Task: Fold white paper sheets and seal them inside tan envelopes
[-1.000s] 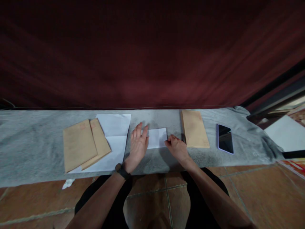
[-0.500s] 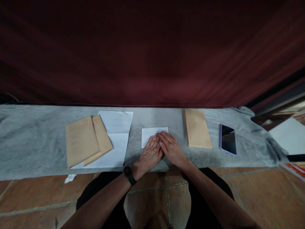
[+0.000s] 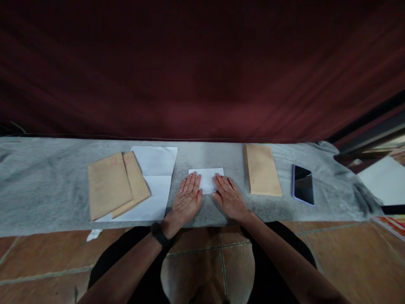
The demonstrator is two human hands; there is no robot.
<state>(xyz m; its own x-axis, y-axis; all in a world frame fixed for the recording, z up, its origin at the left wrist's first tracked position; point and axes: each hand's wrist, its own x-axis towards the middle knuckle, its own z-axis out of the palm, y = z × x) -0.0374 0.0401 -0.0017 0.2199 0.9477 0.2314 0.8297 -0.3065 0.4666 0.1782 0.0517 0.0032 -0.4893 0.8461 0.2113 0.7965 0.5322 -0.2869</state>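
Observation:
A small folded white paper (image 3: pixel 208 179) lies flat on the grey cloth in front of me. My left hand (image 3: pixel 187 196) rests palm down over its left edge, fingers stretched out and covering the near left corner. On the opposite side my right hand (image 3: pixel 230 196) lies flat, its fingertips over the paper's right part. Neither hand grips anything. The paper's near corners are hidden beneath the hands.
Brown envelopes (image 3: pixel 109 185) overlap a creased white sheet (image 3: pixel 160 192) on the left. To the right lie a stack of brown envelopes (image 3: pixel 263 171) and a phone (image 3: pixel 303 184). A grey cloth (image 3: pixel 47 181) covers the surface; a dark red curtain (image 3: pixel 202 84) hangs behind.
My hands, earlier together and overlapping on the paper's right part, are now apart. The left has slid to the left edge; the right has stayed near the right edge. More of the paper shows.

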